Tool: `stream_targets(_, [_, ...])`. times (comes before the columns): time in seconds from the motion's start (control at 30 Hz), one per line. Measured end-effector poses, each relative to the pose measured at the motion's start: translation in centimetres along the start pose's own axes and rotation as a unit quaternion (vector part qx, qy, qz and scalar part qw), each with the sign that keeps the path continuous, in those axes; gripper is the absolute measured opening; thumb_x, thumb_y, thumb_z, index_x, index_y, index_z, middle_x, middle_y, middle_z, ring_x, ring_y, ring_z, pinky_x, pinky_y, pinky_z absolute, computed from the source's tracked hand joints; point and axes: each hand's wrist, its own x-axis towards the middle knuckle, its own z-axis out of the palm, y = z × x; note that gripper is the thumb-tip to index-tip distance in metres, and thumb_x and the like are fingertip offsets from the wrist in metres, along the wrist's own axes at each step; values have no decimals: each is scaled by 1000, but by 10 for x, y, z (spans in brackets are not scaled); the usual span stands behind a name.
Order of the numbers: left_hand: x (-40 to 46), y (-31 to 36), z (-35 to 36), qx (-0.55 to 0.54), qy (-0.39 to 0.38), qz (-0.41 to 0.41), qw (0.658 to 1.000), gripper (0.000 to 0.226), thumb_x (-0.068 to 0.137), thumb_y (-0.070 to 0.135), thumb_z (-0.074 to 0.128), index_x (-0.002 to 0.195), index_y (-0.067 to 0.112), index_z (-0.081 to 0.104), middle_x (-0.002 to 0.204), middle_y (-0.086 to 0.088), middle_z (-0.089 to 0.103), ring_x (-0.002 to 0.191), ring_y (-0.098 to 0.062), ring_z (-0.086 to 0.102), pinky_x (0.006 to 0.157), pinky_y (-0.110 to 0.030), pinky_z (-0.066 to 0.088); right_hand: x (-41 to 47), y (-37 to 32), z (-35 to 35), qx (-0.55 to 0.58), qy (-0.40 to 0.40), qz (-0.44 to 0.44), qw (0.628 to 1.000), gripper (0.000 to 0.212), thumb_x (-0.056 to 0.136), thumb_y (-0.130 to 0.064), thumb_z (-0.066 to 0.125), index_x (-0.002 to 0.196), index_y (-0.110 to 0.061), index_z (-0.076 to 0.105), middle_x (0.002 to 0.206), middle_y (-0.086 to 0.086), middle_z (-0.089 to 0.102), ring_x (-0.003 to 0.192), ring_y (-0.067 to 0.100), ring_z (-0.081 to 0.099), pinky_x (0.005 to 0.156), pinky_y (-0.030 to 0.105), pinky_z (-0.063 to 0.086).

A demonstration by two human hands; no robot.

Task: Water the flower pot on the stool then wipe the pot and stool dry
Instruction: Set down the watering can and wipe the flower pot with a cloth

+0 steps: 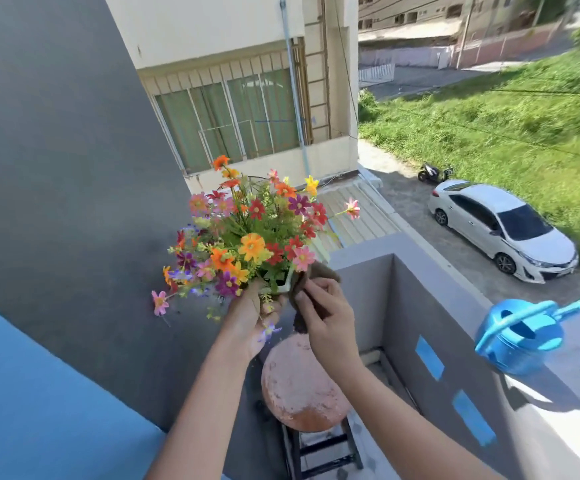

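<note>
Head view, balcony corner. Your left hand (252, 318) holds the flower pot (283, 284) lifted clear above the stool (302, 386), its fingers wrapped around the underside of the pot; only a pale strip of the pot's rim shows beneath the mass of orange, red, pink, purple and yellow flowers (250, 233). Your right hand (328, 317) pinches a dark brown cloth (304, 299) between thumb and curled fingers, the cloth pressed against the right side of the pot's rim and hanging down below the hand. The stool stands directly beneath both hands, its round, worn reddish seat bare, its dark legs and rungs showing below. A blue watering can (524, 336) sits on top of the grey parapet wall (420, 306) to your right, spout pointing outward, well apart from the pot. Blue rectangular patches mark the inner face of that wall. Behind the flowers rises a dark grey wall (56, 168). Beyond the parapet, a white car (500, 226) and a scooter (434, 173) are parked on the lane below.
</note>
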Motion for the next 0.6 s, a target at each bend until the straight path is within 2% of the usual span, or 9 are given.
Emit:
stream_targets(0.1, [-4,-2,7,-17,10,7,1000,17,97,18,44,89,8,55,63,-8,52,39,-8,43,34,-17,27,7,-15,2,-5,8,-48,999,25,89,-18,63,109,-9,75,100,5,62,95,15,63,82,26,50])
stream_targets(0.2, [-8,-2,9,-32,23,22,999,17,101,13,36,101,6,52,72,-12,54,33,-5,47,34,-15,26,7,1,-9,-55,-13,-61,997,17,89,-8,63,102,-4,75,98,6,63,90,5,60,79,17,45])
stream_targets(0.27, [-8,-1,7,-32,37,18,999,16,101,10,32,101,10,48,76,-15,53,31,-5,49,31,-13,26,5,14,-18,-75,-25,-19,997,11,90,-3,62,93,-3,73,94,5,61,86,-1,57,76,16,41])
stream_targets(0.37, [-6,0,4,-38,29,-2,999,12,100,13,35,104,12,46,66,-14,58,32,-6,42,33,-14,22,6,12,-18,-61,-12,30,998,12,91,-3,63,94,-4,74,93,6,60,86,0,57,79,18,40])
stream_targets(0.5, [-5,0,11,-25,8,2,1000,18,97,12,40,92,8,57,60,-8,58,45,-9,42,38,-17,26,14,-21,0,17,16,0,1000,18,91,-7,65,105,-4,75,100,10,63,96,15,61,85,28,49])
stream_targets(0.57, [-5,1,13,-43,5,-9,999,22,98,14,40,90,7,59,56,-6,61,52,-11,41,48,-18,28,18,-28,3,18,15,-22,999,21,91,-9,65,108,-9,75,100,10,63,94,14,63,83,24,50])
stream_targets(0.6, [-5,2,12,-49,5,-11,999,23,98,13,39,87,7,59,56,-8,61,49,-11,40,49,-18,26,19,-26,1,2,8,-39,999,21,91,-8,65,109,-11,75,99,9,63,92,10,62,81,19,49])
